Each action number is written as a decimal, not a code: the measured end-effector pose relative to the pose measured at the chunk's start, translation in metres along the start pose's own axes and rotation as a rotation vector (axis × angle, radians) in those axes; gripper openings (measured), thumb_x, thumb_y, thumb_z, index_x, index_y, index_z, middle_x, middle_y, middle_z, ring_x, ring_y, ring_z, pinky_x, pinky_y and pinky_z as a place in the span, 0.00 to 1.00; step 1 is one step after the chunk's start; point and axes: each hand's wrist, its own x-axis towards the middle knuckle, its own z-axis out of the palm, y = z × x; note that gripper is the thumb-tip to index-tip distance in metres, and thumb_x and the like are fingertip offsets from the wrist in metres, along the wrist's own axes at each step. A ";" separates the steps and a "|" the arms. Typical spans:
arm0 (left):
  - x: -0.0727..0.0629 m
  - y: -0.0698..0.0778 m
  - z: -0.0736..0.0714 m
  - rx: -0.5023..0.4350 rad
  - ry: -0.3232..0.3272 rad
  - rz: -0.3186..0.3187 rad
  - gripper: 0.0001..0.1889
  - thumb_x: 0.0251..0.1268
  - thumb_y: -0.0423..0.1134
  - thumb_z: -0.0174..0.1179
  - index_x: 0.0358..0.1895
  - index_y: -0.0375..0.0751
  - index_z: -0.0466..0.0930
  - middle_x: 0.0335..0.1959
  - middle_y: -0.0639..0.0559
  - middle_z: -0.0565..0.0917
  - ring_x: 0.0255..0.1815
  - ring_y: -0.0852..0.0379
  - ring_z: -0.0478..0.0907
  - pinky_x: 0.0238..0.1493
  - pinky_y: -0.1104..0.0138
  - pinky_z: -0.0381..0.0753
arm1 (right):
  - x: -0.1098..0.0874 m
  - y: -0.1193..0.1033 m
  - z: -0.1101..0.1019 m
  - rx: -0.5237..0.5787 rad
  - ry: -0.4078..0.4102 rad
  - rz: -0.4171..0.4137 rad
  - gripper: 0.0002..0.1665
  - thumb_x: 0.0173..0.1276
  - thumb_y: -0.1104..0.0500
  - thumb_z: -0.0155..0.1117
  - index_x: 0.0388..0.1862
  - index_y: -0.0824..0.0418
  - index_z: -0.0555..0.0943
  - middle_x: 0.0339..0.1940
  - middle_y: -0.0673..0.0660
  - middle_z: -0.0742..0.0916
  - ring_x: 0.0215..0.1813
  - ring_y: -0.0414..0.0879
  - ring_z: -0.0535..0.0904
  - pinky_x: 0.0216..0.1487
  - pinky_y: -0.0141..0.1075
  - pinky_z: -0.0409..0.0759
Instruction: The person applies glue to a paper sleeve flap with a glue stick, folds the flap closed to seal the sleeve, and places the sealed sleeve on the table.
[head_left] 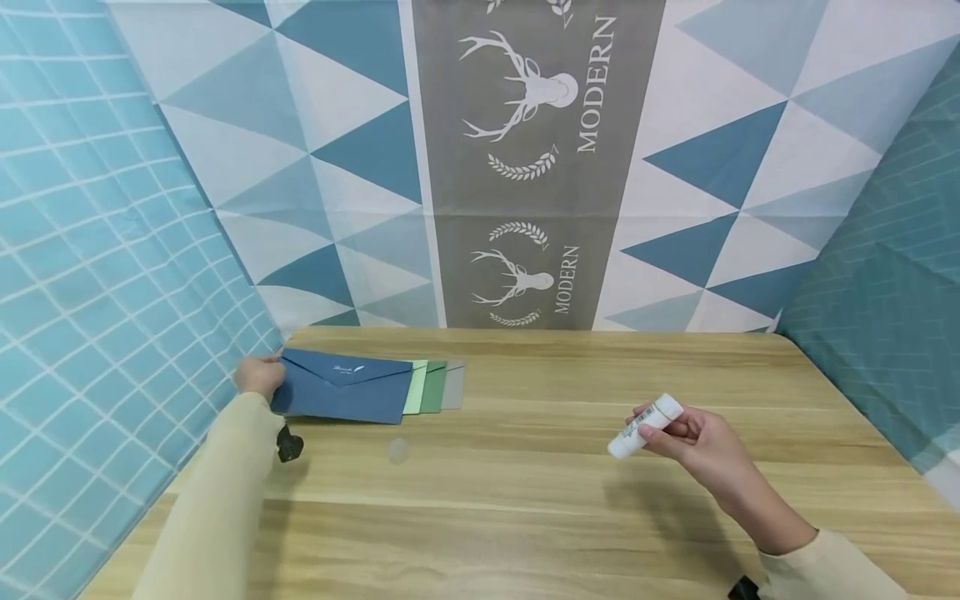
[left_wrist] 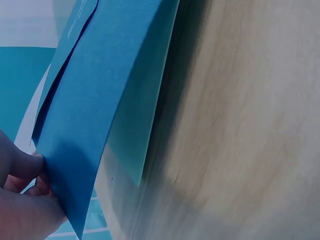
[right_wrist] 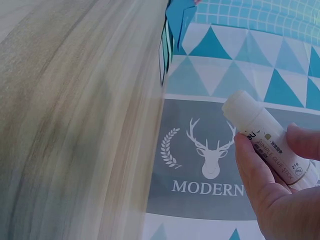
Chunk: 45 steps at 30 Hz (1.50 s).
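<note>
My left hand (head_left: 260,377) pinches the left end of a dark blue envelope (head_left: 337,396) at the table's far left. In the left wrist view, thumb and fingers grip the blue envelope's edge (left_wrist: 95,115), and that end is raised over a pale green envelope (left_wrist: 135,135). Light green (head_left: 415,392), dark green (head_left: 433,390) and grey (head_left: 453,387) envelopes peek out to the right beneath the blue one. My right hand (head_left: 701,442) holds a white glue stick (head_left: 645,427) in the air above the table's right half. Its printed label shows in the right wrist view, and the cap seems on.
A small round translucent spot or disc (head_left: 398,451) lies on the wooden table (head_left: 510,475) in front of the envelopes. Patterned cloth (head_left: 525,167) hangs behind the table, with blue tiled-print cloth (head_left: 112,250) at the left and green cloth (head_left: 892,250) at the right.
</note>
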 end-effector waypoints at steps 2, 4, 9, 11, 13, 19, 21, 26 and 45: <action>0.001 -0.002 0.001 -0.017 0.008 -0.011 0.28 0.61 0.29 0.39 0.66 0.26 0.64 0.67 0.25 0.65 0.56 0.33 0.70 0.32 0.60 0.67 | 0.000 0.000 0.001 -0.002 -0.003 0.002 0.26 0.67 0.54 0.64 0.58 0.69 0.76 0.48 0.46 0.89 0.45 0.27 0.82 0.45 0.27 0.81; 0.003 -0.005 0.003 -0.038 0.014 -0.026 0.28 0.61 0.29 0.39 0.66 0.26 0.65 0.67 0.25 0.65 0.47 0.38 0.72 0.29 0.61 0.65 | 0.000 0.001 0.001 -0.006 -0.003 0.002 0.27 0.67 0.54 0.64 0.58 0.69 0.76 0.49 0.48 0.89 0.45 0.27 0.82 0.45 0.27 0.81; 0.007 -0.010 0.008 -0.061 0.010 -0.039 0.29 0.59 0.28 0.39 0.66 0.28 0.66 0.66 0.26 0.68 0.19 0.56 0.62 0.22 0.64 0.61 | 0.000 0.000 0.003 -0.006 0.000 0.012 0.26 0.67 0.54 0.64 0.59 0.69 0.76 0.49 0.51 0.89 0.45 0.27 0.82 0.45 0.27 0.81; 0.007 -0.011 0.009 -0.061 0.006 -0.037 0.29 0.58 0.28 0.39 0.66 0.27 0.66 0.65 0.25 0.68 0.15 0.59 0.57 0.21 0.64 0.61 | 0.000 -0.001 0.004 -0.007 -0.005 0.022 0.27 0.67 0.54 0.64 0.59 0.69 0.76 0.50 0.52 0.88 0.45 0.27 0.82 0.46 0.27 0.81; 0.006 -0.012 0.010 -0.040 0.006 -0.032 0.28 0.59 0.28 0.39 0.65 0.25 0.66 0.65 0.25 0.67 0.16 0.58 0.59 0.22 0.64 0.62 | 0.000 -0.001 0.005 -0.010 -0.008 0.031 0.28 0.67 0.53 0.64 0.59 0.69 0.75 0.51 0.54 0.88 0.45 0.26 0.82 0.46 0.27 0.81; 0.009 -0.013 0.013 -0.022 0.022 -0.032 0.28 0.58 0.28 0.39 0.64 0.24 0.67 0.62 0.24 0.71 0.15 0.57 0.57 0.22 0.64 0.62 | 0.000 -0.002 0.005 -0.017 -0.001 0.021 0.28 0.67 0.54 0.64 0.59 0.71 0.75 0.51 0.55 0.88 0.45 0.27 0.82 0.46 0.27 0.81; 0.010 -0.012 0.015 -0.010 0.024 -0.029 0.28 0.58 0.28 0.39 0.64 0.25 0.68 0.62 0.25 0.71 0.18 0.53 0.62 0.24 0.62 0.64 | 0.000 -0.002 0.005 -0.015 0.000 0.018 0.28 0.67 0.54 0.64 0.59 0.70 0.75 0.51 0.54 0.88 0.45 0.27 0.82 0.46 0.27 0.81; 0.004 -0.008 0.018 0.024 0.013 -0.019 0.28 0.60 0.30 0.38 0.64 0.24 0.67 0.66 0.25 0.66 0.56 0.30 0.69 0.60 0.47 0.72 | 0.001 -0.002 0.006 -0.011 0.003 0.022 0.28 0.67 0.53 0.64 0.59 0.70 0.75 0.53 0.56 0.87 0.45 0.28 0.82 0.46 0.29 0.82; -0.008 0.002 0.010 0.047 -0.056 0.042 0.29 0.69 0.42 0.43 0.68 0.26 0.61 0.69 0.26 0.62 0.68 0.30 0.62 0.63 0.44 0.70 | 0.001 -0.011 0.004 0.003 -0.013 0.005 0.28 0.67 0.53 0.64 0.59 0.70 0.76 0.47 0.45 0.89 0.45 0.27 0.82 0.46 0.26 0.81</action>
